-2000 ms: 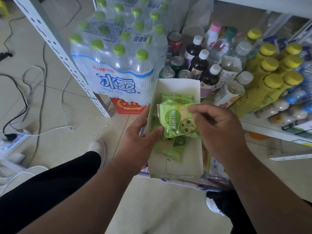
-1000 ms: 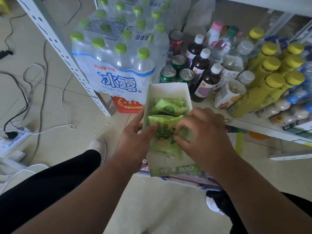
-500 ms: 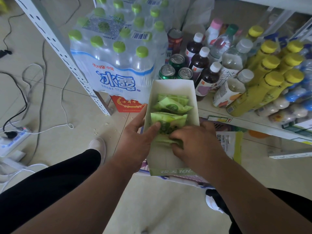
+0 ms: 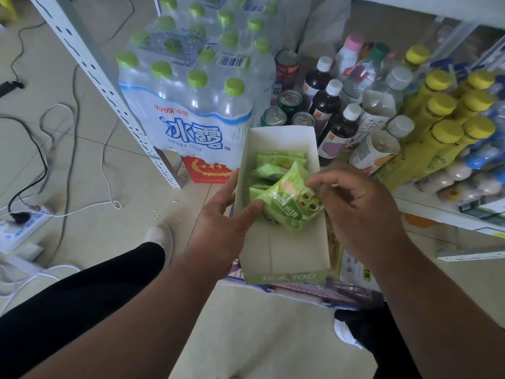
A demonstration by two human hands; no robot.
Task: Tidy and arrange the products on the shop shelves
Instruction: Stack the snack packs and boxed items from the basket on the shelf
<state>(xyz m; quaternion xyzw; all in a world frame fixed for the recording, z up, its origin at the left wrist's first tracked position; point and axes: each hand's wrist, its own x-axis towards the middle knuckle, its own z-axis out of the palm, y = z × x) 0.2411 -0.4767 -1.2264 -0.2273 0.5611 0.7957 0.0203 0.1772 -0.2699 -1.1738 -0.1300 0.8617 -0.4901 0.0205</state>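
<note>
The step in hand looked like loading snack packets into the open white display box [image 4: 284,250], held low in front of the drinks shelf. The left hand [image 4: 218,228] braced the box's left wall, thumb inside against the green packet [image 4: 291,205]; the right hand [image 4: 358,212] pinched that packet's upper edge just above the box, over the packets already inside. Next, probably, it needed lowering flat into the row. Largest print: "冰露" on the water multipack [image 4: 191,105]; smaller, "100" on the box front; smallest, "米饼" on the packet.
</note>
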